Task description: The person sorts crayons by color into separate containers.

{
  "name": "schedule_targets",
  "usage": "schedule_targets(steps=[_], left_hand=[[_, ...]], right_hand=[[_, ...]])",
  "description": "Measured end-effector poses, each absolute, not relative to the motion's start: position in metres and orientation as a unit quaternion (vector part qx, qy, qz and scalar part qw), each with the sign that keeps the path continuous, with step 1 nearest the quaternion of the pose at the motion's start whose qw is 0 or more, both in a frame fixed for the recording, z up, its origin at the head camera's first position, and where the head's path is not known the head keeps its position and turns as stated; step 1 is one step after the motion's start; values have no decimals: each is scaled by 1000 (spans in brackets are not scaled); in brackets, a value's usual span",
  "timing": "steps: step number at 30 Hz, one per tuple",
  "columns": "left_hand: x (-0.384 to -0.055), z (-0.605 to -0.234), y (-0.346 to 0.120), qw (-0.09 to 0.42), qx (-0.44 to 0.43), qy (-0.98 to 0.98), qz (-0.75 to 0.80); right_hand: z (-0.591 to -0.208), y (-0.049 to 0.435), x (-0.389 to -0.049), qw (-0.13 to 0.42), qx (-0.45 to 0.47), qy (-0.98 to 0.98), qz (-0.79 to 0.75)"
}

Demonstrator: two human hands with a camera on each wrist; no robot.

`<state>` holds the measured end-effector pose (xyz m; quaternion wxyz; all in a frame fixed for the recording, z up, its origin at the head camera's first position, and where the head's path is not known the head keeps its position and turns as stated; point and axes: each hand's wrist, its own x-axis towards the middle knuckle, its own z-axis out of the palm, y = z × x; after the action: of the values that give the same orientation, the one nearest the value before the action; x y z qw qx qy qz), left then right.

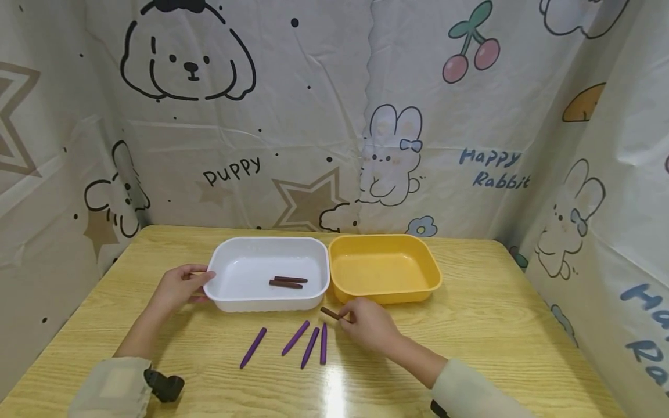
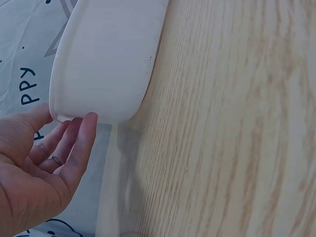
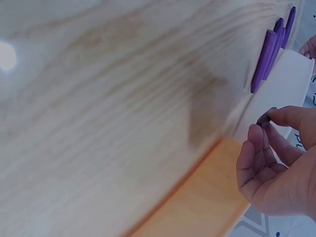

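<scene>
1. Fingers meet tray and crayon: the left hand holds a white tray by its left end, thumb at the rim and fingertips against the outer wall, while the right hand pinches a brown crayon between thumb and fingertips. The crayon's right end sits in that pinch; the rest juts leftward past the fingertips, toward the white tray's front right corner. Whether it touches the wood cannot be told.
2. A cream cloth printed with puppies, rabbits and stars hangs behind the tabletop's rear edge and along both sides.
3. The wood-grain tabletop shows two rounded rear corners and a patch of glare toward its front edge.
4. The white tray stands left of centre, near the rear edge.
5. A yellow tray stands just beside it on the right, also near the rear edge, its front wall close to the right hand.
6. Four purple crayons lie between the white tray and the tabletop's front edge, the rightmost nearest the pinching fingers.
7. Two other brown crayons lie side by side on the white tray's floor, right of its middle.
</scene>
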<state>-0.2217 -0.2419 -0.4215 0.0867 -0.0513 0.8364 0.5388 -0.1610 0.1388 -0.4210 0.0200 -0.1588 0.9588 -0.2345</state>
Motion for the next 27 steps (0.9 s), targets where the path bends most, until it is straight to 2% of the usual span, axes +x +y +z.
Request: schedule_targets(steps=[27], left_hand=[[-219,-421,-238,77,-42,842,533]], right_hand=[[-383,140,-177,-28,-164,963,-211]])
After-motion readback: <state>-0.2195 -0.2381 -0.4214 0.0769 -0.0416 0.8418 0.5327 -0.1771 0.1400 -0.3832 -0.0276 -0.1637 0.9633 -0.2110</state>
